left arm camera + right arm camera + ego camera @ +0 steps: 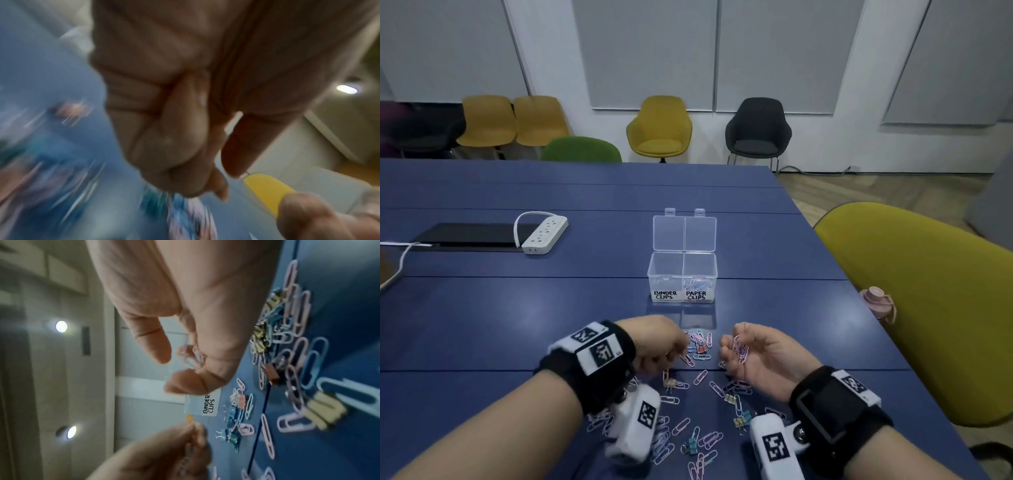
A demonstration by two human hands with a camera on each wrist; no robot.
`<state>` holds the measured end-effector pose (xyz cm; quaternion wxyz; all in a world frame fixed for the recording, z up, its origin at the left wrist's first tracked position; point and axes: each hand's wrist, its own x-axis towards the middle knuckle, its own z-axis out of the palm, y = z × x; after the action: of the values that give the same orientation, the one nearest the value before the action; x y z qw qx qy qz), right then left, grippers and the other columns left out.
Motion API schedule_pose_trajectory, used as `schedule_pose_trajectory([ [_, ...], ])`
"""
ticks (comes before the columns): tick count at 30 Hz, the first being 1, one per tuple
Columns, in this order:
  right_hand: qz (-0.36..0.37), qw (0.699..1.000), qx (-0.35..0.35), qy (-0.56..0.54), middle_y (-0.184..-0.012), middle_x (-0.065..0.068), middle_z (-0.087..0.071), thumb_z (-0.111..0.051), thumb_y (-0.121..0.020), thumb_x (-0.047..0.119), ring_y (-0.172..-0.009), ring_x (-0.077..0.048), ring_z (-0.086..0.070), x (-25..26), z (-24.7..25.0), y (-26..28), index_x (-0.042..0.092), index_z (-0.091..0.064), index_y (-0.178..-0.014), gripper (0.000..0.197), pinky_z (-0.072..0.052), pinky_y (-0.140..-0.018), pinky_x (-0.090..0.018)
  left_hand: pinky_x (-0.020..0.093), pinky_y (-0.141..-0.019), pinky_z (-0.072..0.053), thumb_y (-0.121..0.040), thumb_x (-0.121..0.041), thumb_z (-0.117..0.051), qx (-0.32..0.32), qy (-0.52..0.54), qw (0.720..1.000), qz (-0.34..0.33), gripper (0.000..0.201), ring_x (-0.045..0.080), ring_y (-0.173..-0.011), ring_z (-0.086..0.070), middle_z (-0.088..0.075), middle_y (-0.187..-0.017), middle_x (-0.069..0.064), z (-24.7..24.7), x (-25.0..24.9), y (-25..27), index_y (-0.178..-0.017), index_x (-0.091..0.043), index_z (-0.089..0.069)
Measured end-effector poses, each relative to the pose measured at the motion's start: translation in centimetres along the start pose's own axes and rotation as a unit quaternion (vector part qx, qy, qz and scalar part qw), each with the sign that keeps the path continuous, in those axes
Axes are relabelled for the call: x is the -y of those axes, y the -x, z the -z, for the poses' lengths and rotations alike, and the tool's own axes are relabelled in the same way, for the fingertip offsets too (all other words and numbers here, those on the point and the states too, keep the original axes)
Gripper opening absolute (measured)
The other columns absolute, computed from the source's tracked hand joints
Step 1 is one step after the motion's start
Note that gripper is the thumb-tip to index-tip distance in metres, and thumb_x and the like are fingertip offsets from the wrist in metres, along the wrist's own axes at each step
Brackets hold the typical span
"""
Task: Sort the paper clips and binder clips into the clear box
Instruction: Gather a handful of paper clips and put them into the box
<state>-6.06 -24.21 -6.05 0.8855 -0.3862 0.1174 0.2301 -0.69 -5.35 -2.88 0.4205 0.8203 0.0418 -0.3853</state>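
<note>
Two hands: mine, near the pile.
Right hand (760, 353): cupped, holding paper clips (740, 351).
Left hand (659, 344): curled; contents unclear.
Box (682, 274): far, straight ahead; paper side right, nearer right hand.

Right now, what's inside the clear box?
The clear box stands open. Its PAPER CLIPS compartment holds pastel paper clips; the BINDER CLIPS compartment looks empty, though its label hides the bottom.
</note>
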Motion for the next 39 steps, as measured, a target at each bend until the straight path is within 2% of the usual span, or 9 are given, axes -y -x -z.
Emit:
schedule_pose_trajectory([
  [4,0.045,0.983,-0.098,0.149,-0.054,0.000,-0.036,-0.043,-0.091,0.004,-0.037,-0.008,-0.029,2.7,-1.5,-2.1,0.019,-0.034,-0.066,0.030,-0.019,-0.034,-0.014,0.011,-0.036,-0.022,-0.087,-0.009,-0.048,-0.043,-0.119,0.991,-0.042,0.024,0.012,-0.034,-0.033,-0.045,-0.049,0.000,3.0,-4.4,-0.8,-0.064,-0.013,-0.049],
  [7,0.134,0.936,-0.152,0.286,-0.048,0.004,-0.029,-0.040,-0.099,0.015,-0.029,-0.004,-0.022,5.7,-3.8,-5.0,0.019,-0.038,-0.067,0.031,-0.016,-0.035,-0.008,0.017,-0.041,-0.027,-0.095,-0.011,-0.042,-0.071,0.121,0.983,-0.118,0.030,0.014,-0.048,-0.032,-0.040,-0.060,0.006,4.2,-8.4,-2.3,-0.065,-0.011,-0.045],
  [11,0.281,0.867,-0.189,0.365,-0.052,-0.003,-0.031,-0.037,-0.097,0.015,-0.037,-0.012,-0.029,9.5,-6.9,-9.9,0.014,-0.042,-0.067,0.031,-0.026,-0.040,-0.017,0.023,-0.055,-0.029,-0.103,-0.030,-0.031,-0.071,0.367,0.910,-0.182,0.042,0.015,-0.057,-0.036,-0.038,-0.066,0.006,4.6,-11.3,-4.0,-0.066,-0.012,-0.041],
  [15,0.339,0.815,-0.188,0.431,-0.052,0.000,-0.043,-0.040,-0.092,0.016,-0.046,-0.018,-0.038,10.7,-8.1,-13.0,0.016,-0.047,-0.066,0.026,-0.036,-0.050,-0.030,0.028,-0.063,-0.033,-0.098,-0.048,-0.033,-0.153,0.244,0.940,-0.184,0.048,0.019,-0.063,-0.044,-0.055,-0.083,0.009,5.1,-10.1,-6.6,-0.073,-0.012,-0.053],
  [19,0.317,0.786,-0.145,0.510,-0.060,-0.002,-0.059,-0.039,-0.096,0.016,-0.064,-0.025,-0.058,9.7,-7.8,-14.0,0.018,-0.051,-0.069,0.029,-0.049,-0.068,-0.040,0.041,-0.102,-0.042,-0.095,-0.047,-0.034,-0.220,0.158,0.934,-0.235,0.043,0.030,-0.107,-0.060,-0.067,-0.111,0.014,6.2,-8.0,-6.6,-0.078,-0.018,-0.061],
  [25,0.349,0.766,-0.170,0.512,-0.072,0.002,-0.064,-0.043,-0.095,0.019,-0.077,-0.020,-0.064,9.5,-5.3,-10.6,0.021,-0.053,-0.074,0.023,-0.048,-0.076,-0.035,0.034,-0.073,-0.050,-0.090,-0.011,-0.056,-0.183,0.078,0.922,-0.333,0.016,0.019,-0.078,-0.061,-0.065,-0.080,0.005,5.6,-4.3,-3.8,-0.076,-0.015,-0.060],
  [31,0.173,0.660,-0.157,0.714,-0.068,0.002,-0.062,-0.053,-0.087,0.014,-0.056,-0.012,-0.056,9.4,-0.5,-4.5,0.020,-0.058,-0.075,0.014,-0.047,-0.055,-0.020,0.019,-0.079,-0.048,-0.085,-0.014,-0.059,-0.101,-0.315,0.890,-0.315,0.012,0.009,-0.083,-0.061,-0.064,-0.086,-0.009,3.0,-1.4,-3.5,-0.092,-0.021,-0.065],
  [35,-0.043,0.500,-0.116,0.857,-0.091,-0.004,-0.066,-0.057,-0.087,0.018,-0.084,-0.022,-0.060,8.1,0.9,-2.4,0.019,-0.065,-0.092,0.010,-0.043,-0.069,-0.025,0.019,-0.083,-0.046,-0.083,-0.013,-0.058,-0.079,-0.414,0.861,-0.284,0.028,0.010,-0.091,-0.056,-0.064,-0.107,-0.003,1.3,-1.5,-3.9,-0.110,-0.017,-0.063],
  [39,-0.018,0.470,-0.118,0.875,-0.113,-0.009,-0.067,-0.059,-0.088,0.032,-0.108,-0.027,-0.060,6.1,0.7,-2.7,0.009,-0.066,-0.109,0.031,-0.047,-0.086,-0.031,0.024,-0.089,-0.048,-0.082,0.003,-0.049,-0.064,-0.452,0.848,-0.268,0.043,0.017,-0.104,-0.060,-0.064,-0.118,0.000,-0.2,-2.8,-4.2,-0.117,-0.018,-0.063],
])
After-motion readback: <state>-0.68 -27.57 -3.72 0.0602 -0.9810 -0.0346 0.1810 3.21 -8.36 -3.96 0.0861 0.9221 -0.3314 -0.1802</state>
